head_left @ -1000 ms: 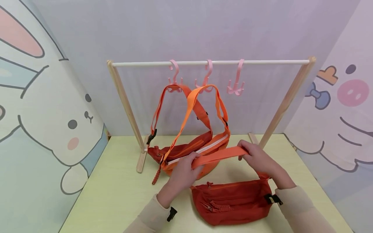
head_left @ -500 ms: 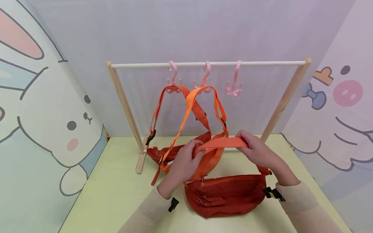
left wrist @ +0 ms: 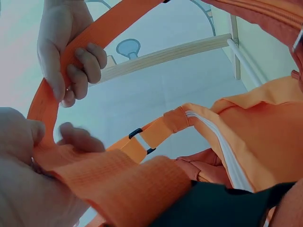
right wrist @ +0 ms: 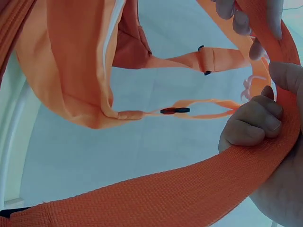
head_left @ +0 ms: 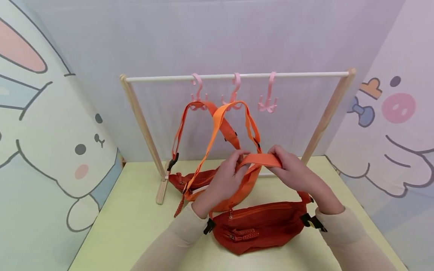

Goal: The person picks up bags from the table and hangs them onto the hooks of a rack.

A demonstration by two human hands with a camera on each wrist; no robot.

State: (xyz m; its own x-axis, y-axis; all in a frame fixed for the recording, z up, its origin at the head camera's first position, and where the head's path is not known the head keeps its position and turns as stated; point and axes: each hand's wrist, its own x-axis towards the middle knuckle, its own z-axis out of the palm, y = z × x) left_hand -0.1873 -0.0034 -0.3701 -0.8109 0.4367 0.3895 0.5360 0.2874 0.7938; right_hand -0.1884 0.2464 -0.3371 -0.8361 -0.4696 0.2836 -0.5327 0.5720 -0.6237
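Note:
My left hand and right hand grip the orange-red strap of a dark red waist bag. A short arched stretch of strap spans between them, with thumbs and fingers curled round the webbing. The right wrist view shows my right fingers wrapped on the strap. Below the hands the bag hangs close over the table, its zip pulls facing me. Behind my left hand an orange waist bag hangs by its strap, partly hidden. Left of that, another red waist bag hangs likewise.
A rack with a white rail and wooden posts stands on the pale table. Two pink hooks, left and middle, bear bag straps. A third pink hook hangs at right with nothing on it.
Both hands have risen toward the rack and come closer together, so the strap between them is shorter and more arched. The held bag has shifted up and slightly left.

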